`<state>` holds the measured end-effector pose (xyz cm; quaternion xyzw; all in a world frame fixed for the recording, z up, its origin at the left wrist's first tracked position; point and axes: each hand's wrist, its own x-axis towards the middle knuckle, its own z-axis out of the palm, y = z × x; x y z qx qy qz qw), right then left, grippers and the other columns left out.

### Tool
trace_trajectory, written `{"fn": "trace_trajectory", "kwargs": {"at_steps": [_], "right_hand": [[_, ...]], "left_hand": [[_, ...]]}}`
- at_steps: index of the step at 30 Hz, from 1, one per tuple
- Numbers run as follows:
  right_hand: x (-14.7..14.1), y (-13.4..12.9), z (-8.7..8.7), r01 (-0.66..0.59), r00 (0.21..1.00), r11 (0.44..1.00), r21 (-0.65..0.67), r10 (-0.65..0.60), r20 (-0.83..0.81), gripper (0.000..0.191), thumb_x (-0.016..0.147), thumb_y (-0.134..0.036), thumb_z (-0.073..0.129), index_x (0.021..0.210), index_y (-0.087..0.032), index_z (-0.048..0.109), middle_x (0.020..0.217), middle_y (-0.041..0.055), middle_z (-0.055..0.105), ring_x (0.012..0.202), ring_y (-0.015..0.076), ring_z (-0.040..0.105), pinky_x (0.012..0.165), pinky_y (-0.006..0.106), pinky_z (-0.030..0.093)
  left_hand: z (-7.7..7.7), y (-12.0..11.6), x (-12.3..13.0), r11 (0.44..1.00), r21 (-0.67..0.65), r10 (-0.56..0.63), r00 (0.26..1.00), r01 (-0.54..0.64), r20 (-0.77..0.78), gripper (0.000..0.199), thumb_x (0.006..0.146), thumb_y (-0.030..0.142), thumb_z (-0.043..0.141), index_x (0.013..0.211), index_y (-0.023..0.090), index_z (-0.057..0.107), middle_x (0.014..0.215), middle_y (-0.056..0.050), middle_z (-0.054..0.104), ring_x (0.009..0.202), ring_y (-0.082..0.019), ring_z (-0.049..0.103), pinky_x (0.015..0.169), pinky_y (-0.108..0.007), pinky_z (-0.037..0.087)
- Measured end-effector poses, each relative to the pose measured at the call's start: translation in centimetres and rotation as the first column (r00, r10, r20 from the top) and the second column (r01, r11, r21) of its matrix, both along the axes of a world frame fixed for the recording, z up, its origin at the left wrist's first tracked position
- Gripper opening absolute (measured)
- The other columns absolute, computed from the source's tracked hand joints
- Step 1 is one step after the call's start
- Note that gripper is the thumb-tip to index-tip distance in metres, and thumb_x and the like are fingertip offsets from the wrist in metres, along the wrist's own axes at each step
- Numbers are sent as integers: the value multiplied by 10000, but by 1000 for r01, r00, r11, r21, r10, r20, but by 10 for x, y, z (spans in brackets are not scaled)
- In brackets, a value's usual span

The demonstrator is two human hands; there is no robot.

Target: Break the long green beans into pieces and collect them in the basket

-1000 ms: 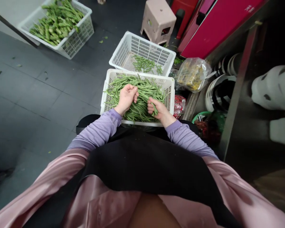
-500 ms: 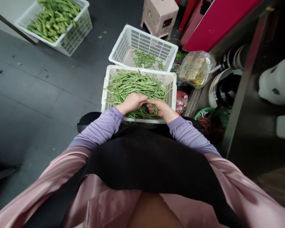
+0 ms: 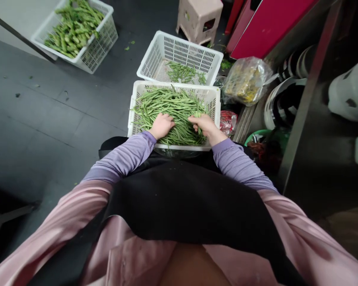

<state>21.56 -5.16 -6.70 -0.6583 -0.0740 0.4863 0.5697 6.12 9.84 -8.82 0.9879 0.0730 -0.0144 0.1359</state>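
Observation:
Long green beans (image 3: 170, 101) fill the near white plastic basket (image 3: 214, 139), which sits right before my lap. My left hand (image 3: 162, 125) rests low on the pile with its fingers curled down among the beans; what its fingertips pinch is hidden. To the right, my right hand (image 3: 205, 124) is closed around a few green beans, with pieces poking out above and below the fist. The hands are apart, with loose beans between them.
Behind stands a second white basket (image 3: 150, 59) with a few short beans (image 3: 183, 73). Farther out are a basket of thicker green vegetables (image 3: 74, 29) and a plastic stool (image 3: 199, 18). On the right are a clear bag (image 3: 247, 81), a green basin (image 3: 258, 134) and a metal shelf (image 3: 298, 119).
My hands were together over the beans and have separated. The left moved left and down onto the pile; the right stayed closed and shifted slightly right.

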Motion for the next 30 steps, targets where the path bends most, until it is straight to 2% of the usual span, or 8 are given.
{"fn": "trace_trajectory", "kwargs": {"at_steps": [5, 9, 14, 19, 21, 23, 27, 30], "right_hand": [[-16, -8, 8, -407, 909, 913, 23, 407, -84, 322, 636, -216, 906, 702, -189, 592, 460, -111, 406, 395, 51, 329, 378, 189, 230], [-20, -8, 16, -335, 922, 920, 206, 365, -131, 327, 696, -326, 888, 731, -177, 599, 474, -109, 384, 413, 53, 329, 413, 199, 284], [-19, 3, 22, -65, 985, 957, 283, 107, -134, 312, 796, -385, 823, 754, -182, 589, 490, -103, 380, 417, 61, 341, 427, 199, 304], [-24, 11, 23, 67, 997, 969, 236, -60, -40, 304, 800, -362, 835, 762, -202, 579, 513, -87, 429, 450, 78, 387, 446, 206, 337], [-24, 12, 23, 110, 993, 968, 225, -115, 8, 301, 790, -347, 842, 761, -204, 579, 526, -80, 451, 464, 82, 404, 454, 210, 350], [-25, 12, 22, 148, 988, 965, 218, -154, 12, 305, 789, -344, 841, 758, -206, 571, 534, -80, 454, 466, 79, 399, 457, 210, 350], [-27, 13, 16, 116, 991, 972, 202, -101, -84, 334, 791, -363, 833, 737, -207, 542, 567, -75, 467, 484, 73, 401, 473, 206, 360], [-29, 13, 12, 102, 993, 982, 161, -89, -82, 341, 760, -313, 849, 698, -198, 534, 594, -54, 518, 547, 81, 459, 508, 193, 387]], "left_hand": [[40, 14, 8, 997, -80, 36, 979, -20, 201, 194, 950, 272, 568, 919, 189, 741, 932, -110, 668, 991, -281, 562, 948, -479, 392], [51, 2, 7, 921, -349, 295, 892, -170, 343, 172, 942, 275, 593, 1029, 192, 716, 1015, -91, 672, 962, -238, 599, 957, -440, 457], [43, -38, -2, 525, -793, 478, 878, -310, -27, 262, 946, 289, 603, 722, 165, 659, 625, -12, 602, 526, -117, 515, 556, -241, 449], [45, -55, -2, 93, -919, 404, 858, -384, -318, 215, 929, 268, 612, 751, 151, 644, 595, 13, 584, 381, -63, 394, 381, -202, 283], [45, -54, 1, 0, -923, 382, 853, -384, -355, 230, 935, 304, 605, 759, 156, 627, 586, 25, 548, 375, -61, 361, 374, -207, 253], [44, -52, 2, 99, -935, 416, 868, -340, -271, 241, 905, 313, 644, 717, 173, 593, 562, 43, 495, 420, -72, 374, 415, -206, 291], [49, -57, 0, 568, -819, 410, 890, -77, 201, 179, 846, 238, 666, 690, 196, 589, 692, -6, 582, 683, -134, 537, 683, -253, 469], [54, -57, -3, 663, -744, 206, 937, 80, 284, 204, 835, 257, 680, 664, 200, 584, 737, -25, 609, 726, -149, 548, 731, -278, 464]]}}
